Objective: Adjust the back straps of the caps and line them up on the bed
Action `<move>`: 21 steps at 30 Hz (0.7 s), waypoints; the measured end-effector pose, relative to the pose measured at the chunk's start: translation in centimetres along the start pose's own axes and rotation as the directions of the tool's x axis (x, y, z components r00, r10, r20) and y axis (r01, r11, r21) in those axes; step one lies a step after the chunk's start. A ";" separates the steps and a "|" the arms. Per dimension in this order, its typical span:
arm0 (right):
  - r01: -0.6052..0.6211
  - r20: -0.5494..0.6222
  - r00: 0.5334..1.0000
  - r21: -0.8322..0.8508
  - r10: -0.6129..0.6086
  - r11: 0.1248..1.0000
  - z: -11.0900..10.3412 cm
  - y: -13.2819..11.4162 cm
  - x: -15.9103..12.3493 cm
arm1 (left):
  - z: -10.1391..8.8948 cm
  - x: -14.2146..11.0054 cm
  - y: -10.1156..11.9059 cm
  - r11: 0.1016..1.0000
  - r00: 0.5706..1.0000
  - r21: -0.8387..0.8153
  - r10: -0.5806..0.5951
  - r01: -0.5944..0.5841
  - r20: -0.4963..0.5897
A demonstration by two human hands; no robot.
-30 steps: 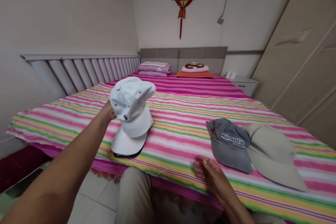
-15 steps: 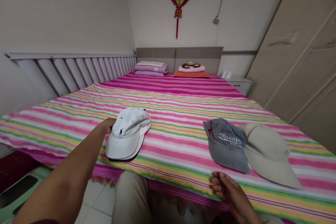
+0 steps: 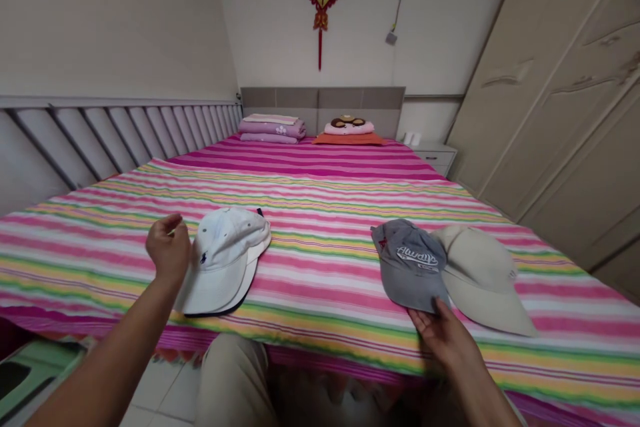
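My right hand (image 3: 443,333) grips the front of the brim of a grey baseball cap (image 3: 407,267), thumb on top and fingers beneath. The cap carries white lettering and rests on the striped sheet. Overlapping it on the right lies a beige cap (image 3: 483,273). Over on the left side, white caps (image 3: 225,253) are stacked one in another, with a small dark logo on the uppermost and a dark brim edge at the bottom. My left hand (image 3: 170,247) is raised just left of that stack, empty, its fingers loosely curled and apart from the thumb.
The bed (image 3: 310,207) has a pink, yellow and green striped sheet. Folded purple bedding (image 3: 273,128) and a pink pile (image 3: 350,128) lie by the headboard (image 3: 360,103). A railing (image 3: 125,133) runs along the left; a wardrobe (image 3: 560,120) and nightstand (image 3: 437,155) stand right. A green stool (image 3: 43,373) is low left.
My left hand has let go of the white caps and lifted away. My right hand has moved forward and taken hold of the grey cap's brim. The view has shifted slightly right.
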State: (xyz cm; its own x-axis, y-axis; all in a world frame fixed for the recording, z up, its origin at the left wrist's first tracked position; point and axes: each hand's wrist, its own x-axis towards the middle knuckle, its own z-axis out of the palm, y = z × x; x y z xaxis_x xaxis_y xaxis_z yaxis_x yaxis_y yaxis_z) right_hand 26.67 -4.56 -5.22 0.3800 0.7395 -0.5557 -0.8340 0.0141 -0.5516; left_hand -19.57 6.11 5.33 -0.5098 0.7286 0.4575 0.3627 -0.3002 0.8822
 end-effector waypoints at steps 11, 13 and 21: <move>-0.164 0.400 0.897 -0.091 0.187 0.982 -0.3 5.8 -4.5 | 8.1 -19.7 -1.0 0.374 0.263 -0.107 -0.397 0.921 0.879; -0.126 0.502 0.835 -0.229 0.227 0.965 -1.7 6.7 -5.8 | 9.5 -18.8 -0.1 0.191 0.215 -0.161 -0.311 0.968 0.926; 0.082 0.663 0.513 -0.670 0.545 0.738 -5.4 5.6 -7.0 | 10.2 -16.1 2.7 0.207 0.393 -0.355 -0.185 0.912 0.901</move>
State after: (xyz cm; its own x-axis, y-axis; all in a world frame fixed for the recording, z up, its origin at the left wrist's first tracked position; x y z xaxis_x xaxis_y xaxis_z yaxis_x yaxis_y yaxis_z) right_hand 21.47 -13.34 -7.81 -0.5249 0.8334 -0.1731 -0.3159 -0.3796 -0.8695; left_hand -2.43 -0.08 -0.81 0.4353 0.8964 -0.0835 -0.6665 0.3833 0.6394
